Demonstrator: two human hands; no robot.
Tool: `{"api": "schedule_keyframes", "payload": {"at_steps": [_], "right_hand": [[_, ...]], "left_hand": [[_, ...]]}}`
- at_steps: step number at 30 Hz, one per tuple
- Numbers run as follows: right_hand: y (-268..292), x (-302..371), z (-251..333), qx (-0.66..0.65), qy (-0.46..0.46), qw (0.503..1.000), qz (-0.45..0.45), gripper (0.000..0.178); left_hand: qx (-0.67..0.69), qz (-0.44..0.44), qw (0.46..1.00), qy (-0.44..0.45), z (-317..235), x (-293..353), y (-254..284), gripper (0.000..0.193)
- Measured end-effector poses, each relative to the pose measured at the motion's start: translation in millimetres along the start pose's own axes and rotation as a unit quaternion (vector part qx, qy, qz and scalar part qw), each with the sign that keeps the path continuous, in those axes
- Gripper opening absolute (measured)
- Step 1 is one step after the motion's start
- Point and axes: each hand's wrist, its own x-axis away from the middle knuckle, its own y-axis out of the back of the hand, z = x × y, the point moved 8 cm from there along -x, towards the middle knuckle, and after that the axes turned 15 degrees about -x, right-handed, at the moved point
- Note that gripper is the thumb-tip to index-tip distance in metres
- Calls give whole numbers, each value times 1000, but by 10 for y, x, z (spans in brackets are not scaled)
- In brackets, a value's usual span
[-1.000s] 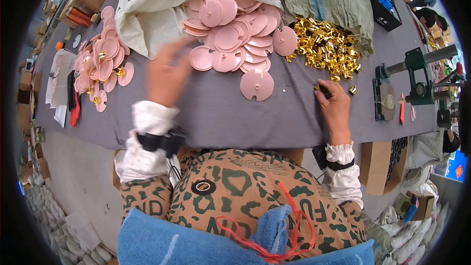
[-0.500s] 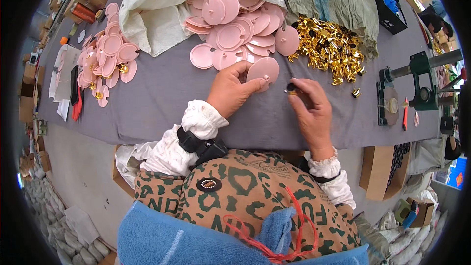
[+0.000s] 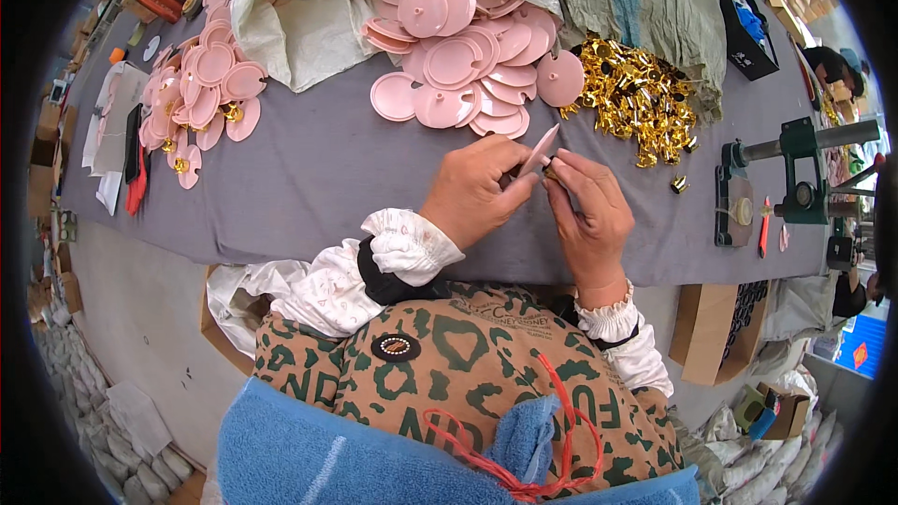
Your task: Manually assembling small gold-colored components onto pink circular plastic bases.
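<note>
In the middle of the table, my left hand (image 3: 479,185) pinches a pink plastic lid (image 3: 540,149) turned edge-on. Close to the lid's face, my right hand (image 3: 591,210) holds a small black-and-gold knob (image 3: 550,166) between thumb and fingertips. Whether knob and lid touch is hard to make out. Beyond my hands lies a heap of pink lids (image 3: 465,54) spilling from a white woven sack (image 3: 309,33). A pile of shiny gold knobs (image 3: 634,93) with black parts lies to its right, by a grey-green sack (image 3: 645,0).
At the left, another heap of pink lids (image 3: 208,75) has some gold knobs among it. A green hand press (image 3: 803,173) stands at the right, beside a red-handled tool (image 3: 764,224). A black box (image 3: 744,28) sits at the far right. Below the table edge is a cardboard box (image 3: 703,332).
My left hand has turned the lid from face-up to edge-on and moved right and down. Lid and knob are now close together; my right hand has hardly moved.
</note>
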Motion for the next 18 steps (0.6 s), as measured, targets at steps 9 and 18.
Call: {"api": "schedule_keyframes", "payload": {"at_steps": [9,18], "right_hand": [[-159,384,-657,-410,-407,811,-88,18],[-427,376,-545,-389,-456,800,40,28]], "left_hand": [[-94,-61,979,-170,-203,57,88,21],[78,-107,983,130,862,283,635,13]]}}
